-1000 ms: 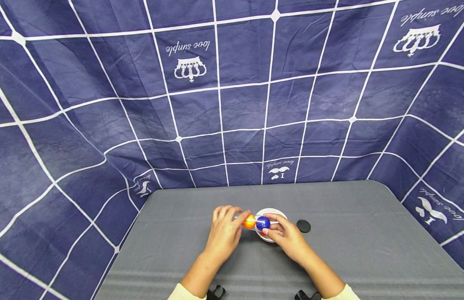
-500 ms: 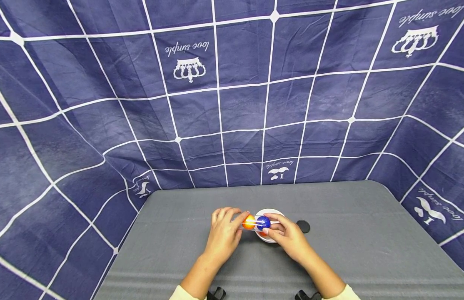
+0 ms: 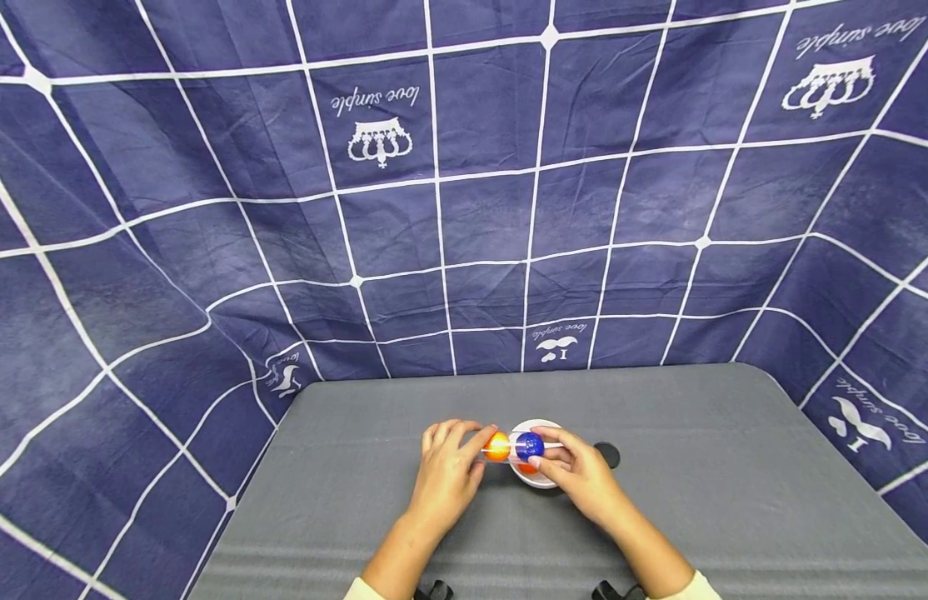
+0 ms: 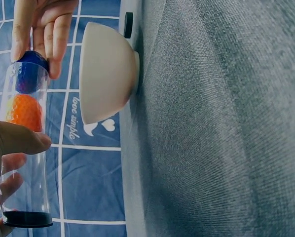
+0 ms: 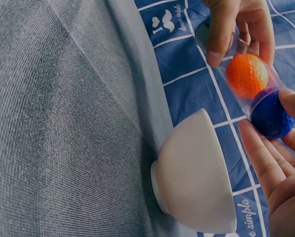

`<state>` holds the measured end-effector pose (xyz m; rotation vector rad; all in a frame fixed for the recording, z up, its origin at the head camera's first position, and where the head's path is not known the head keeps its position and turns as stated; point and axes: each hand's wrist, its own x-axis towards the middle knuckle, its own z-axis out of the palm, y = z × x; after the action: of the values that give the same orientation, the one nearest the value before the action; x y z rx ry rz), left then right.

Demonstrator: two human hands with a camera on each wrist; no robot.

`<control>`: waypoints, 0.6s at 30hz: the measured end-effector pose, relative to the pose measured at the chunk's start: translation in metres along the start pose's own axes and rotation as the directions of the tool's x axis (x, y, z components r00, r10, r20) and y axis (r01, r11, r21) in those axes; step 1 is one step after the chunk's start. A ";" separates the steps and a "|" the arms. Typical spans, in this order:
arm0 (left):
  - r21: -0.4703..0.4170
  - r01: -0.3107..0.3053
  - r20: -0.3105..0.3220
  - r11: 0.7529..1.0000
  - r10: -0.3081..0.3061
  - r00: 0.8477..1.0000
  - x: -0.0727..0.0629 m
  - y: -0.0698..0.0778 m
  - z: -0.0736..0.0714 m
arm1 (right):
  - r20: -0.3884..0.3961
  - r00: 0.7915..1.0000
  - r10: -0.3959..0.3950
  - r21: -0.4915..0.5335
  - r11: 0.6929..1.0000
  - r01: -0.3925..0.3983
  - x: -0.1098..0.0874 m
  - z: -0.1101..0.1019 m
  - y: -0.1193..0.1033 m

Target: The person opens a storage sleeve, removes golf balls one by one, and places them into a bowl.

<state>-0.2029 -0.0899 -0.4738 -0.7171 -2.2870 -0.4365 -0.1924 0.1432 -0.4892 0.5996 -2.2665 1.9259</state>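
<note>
My left hand (image 3: 445, 471) grips a clear plastic tube (image 4: 26, 170) with a black cap (image 4: 27, 219) on its near end. Inside the tube sits an orange golf ball (image 5: 246, 75), with a small gap between it and a blue golf ball (image 5: 272, 114). The blue ball is at the tube's uncapped mouth, partly out of it. My right hand (image 3: 576, 475) pinches this blue ball between thumb and fingers. Behind and below the tube, a white bowl (image 4: 105, 74) stands on the table. An orange-red ball (image 3: 528, 468) shows inside it, partly hidden by the tube.
A round black lid (image 3: 607, 455) lies on the grey cloth-covered table (image 3: 359, 433), right of the bowl. Dark blue fabric with white lines (image 3: 479, 217) hangs behind the table and at its sides. Two black objects (image 3: 437, 591) show at the bottom edge near the sleeves.
The blue ball has shifted slightly right, so the gap between it and the orange ball is wider. Both hands keep almost the same place.
</note>
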 end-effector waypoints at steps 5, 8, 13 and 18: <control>-0.007 0.027 -0.003 1.000 -0.027 1.000 -0.002 -0.002 0.001 | -0.016 1.000 0.017 -0.002 1.000 -0.017 0.000 -0.002 -0.003; -0.010 0.039 -0.010 0.999 -0.039 0.999 -0.004 -0.003 0.001 | -0.030 0.999 0.011 0.003 1.000 -0.011 0.001 -0.005 -0.005; -0.018 0.051 -0.027 0.999 -0.051 0.998 -0.006 -0.005 0.003 | -0.051 0.999 0.011 0.002 1.000 -0.011 0.001 -0.010 -0.006; -0.065 0.086 -0.040 0.994 -0.088 0.995 -0.007 -0.005 0.003 | -0.080 0.997 0.020 -0.036 0.999 -0.023 0.001 -0.014 -0.004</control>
<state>-0.2032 -0.0947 -0.4817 -0.6345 -2.2790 -0.5622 -0.1939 0.1560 -0.4830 0.4872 -2.2634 1.8777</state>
